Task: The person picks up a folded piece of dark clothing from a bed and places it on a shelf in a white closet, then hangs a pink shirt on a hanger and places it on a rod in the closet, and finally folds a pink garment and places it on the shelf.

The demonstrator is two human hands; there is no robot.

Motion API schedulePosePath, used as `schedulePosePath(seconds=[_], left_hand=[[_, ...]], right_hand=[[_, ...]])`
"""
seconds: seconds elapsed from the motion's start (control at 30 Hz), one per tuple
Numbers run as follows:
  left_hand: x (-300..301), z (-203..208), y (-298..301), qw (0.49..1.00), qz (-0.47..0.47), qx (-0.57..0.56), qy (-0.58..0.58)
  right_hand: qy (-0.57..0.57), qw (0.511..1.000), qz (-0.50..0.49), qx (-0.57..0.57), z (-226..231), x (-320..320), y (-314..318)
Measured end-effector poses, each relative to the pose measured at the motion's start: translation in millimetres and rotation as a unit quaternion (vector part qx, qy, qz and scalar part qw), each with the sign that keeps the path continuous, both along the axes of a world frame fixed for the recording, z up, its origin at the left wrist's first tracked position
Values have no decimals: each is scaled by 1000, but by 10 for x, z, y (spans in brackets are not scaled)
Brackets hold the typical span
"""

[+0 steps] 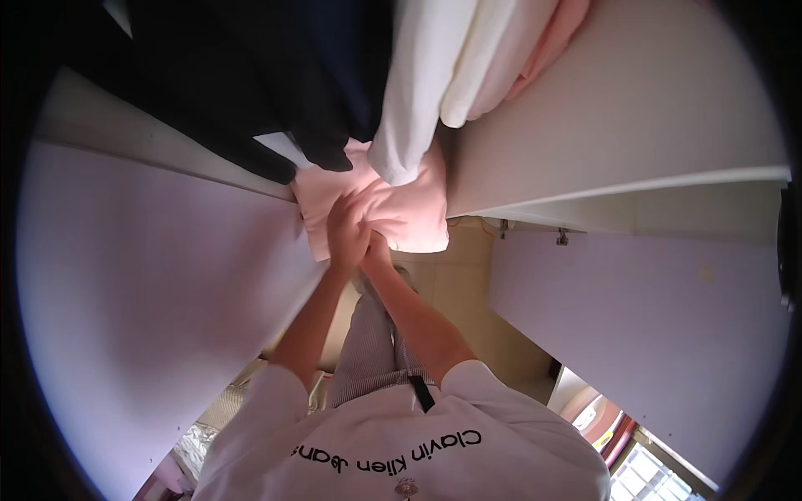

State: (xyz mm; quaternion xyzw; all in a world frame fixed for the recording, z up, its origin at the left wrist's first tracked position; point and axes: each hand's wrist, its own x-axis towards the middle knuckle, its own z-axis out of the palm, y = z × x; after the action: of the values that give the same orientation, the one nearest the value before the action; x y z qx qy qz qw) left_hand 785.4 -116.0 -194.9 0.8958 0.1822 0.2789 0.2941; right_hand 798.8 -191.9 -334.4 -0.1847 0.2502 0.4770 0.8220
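A plump pink bundle of cloth [409,200], shaped like a pillow, lies at the bottom of a wardrobe opening. My left hand [347,234] rests on its near side with the fingers stretched out over the cloth. Close against it, my right hand [376,249] is closed at the bundle's near edge; its fingertips are partly hidden. Sleeves of hanging clothes droop onto the bundle: a white sleeve [418,117] from above and black garments [251,75] on the left.
An open pale lilac door [167,275] stands at my left, another lilac door [601,309] at my right. The wardrobe's side panel [626,108] rises at the far right, with metal hinges [562,237] below it. Tiled floor [455,292] shows beyond my legs.
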Motion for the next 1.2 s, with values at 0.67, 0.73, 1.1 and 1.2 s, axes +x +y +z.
schedulePosePath(seconds=[0.67,0.73,1.1,1.2], left_hand=[[924,-1772,1534,626,69,-768,-113],[1164,-1872,1678,622,75,-770,-115],[2426,-2013,1375,758,-9,-650,-57],[2441,-1754,1371,785,-7,-616,-60]], right_hand=[[-136,987,-72,-37,30,1577,681],[-160,982,-72,-72,-159,1810,561],[-336,918,-8,-213,-746,2635,326],[-391,889,44,-233,-520,2481,476]])
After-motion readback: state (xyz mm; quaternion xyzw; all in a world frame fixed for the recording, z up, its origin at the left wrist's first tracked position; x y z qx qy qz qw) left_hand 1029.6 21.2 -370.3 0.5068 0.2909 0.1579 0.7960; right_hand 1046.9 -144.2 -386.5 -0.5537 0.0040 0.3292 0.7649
